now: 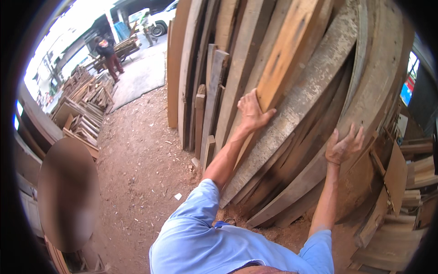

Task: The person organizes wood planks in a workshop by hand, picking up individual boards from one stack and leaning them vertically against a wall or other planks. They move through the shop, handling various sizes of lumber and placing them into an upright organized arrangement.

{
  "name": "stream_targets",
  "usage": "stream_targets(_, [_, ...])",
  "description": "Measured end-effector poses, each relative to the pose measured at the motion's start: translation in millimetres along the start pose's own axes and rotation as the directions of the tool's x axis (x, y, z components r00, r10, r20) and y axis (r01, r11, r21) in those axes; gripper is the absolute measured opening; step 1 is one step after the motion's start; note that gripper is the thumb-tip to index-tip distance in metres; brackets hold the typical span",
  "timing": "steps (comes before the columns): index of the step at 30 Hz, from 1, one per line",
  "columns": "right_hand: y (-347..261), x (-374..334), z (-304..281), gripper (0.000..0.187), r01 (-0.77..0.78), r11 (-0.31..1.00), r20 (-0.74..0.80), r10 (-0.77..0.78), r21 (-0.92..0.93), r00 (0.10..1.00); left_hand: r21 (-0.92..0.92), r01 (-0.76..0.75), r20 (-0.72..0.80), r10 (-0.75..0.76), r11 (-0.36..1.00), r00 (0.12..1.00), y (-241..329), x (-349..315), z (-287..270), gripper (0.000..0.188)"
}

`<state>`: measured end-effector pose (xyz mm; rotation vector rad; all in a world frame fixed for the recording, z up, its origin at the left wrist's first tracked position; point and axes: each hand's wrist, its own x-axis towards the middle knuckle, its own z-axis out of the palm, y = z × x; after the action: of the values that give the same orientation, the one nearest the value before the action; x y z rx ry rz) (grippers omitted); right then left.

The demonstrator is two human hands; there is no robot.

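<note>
In front of me, long wooden planks lean upright in a dense row. My left hand grips an orange-brown plank, thumb across its face and fingers at its left edge. To the right of that plank leans a grey, paint-flecked plank. My right hand lies against a wide grey-brown plank, fingers spread and holding nothing. Narrow dark gaps show between the boards, and their lower ends stand on the dirt floor.
Short wood offcuts are heaped at the left. More boards are stacked at the lower right. Wood chips litter the dirt floor. Two people stand far off near a loaded cart and a white vehicle. A blurred oval covers something at left.
</note>
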<state>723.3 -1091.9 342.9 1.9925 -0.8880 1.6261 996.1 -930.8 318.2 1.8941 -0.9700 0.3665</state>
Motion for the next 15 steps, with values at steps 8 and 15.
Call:
stream_targets(8, [-22,-1,4,0.058,0.03,0.999,-0.008,-0.03,-0.043,1.0,0.424,-0.125,-0.153,0.206,0.897,0.966,-64,-51,84,0.059])
stream_targets(15, [-13,3,0,0.056,0.083,0.996,-0.064,-0.084,-0.019,0.994,0.27,-0.203,0.337,0.105,0.941,0.936,-91,-148,48,0.076])
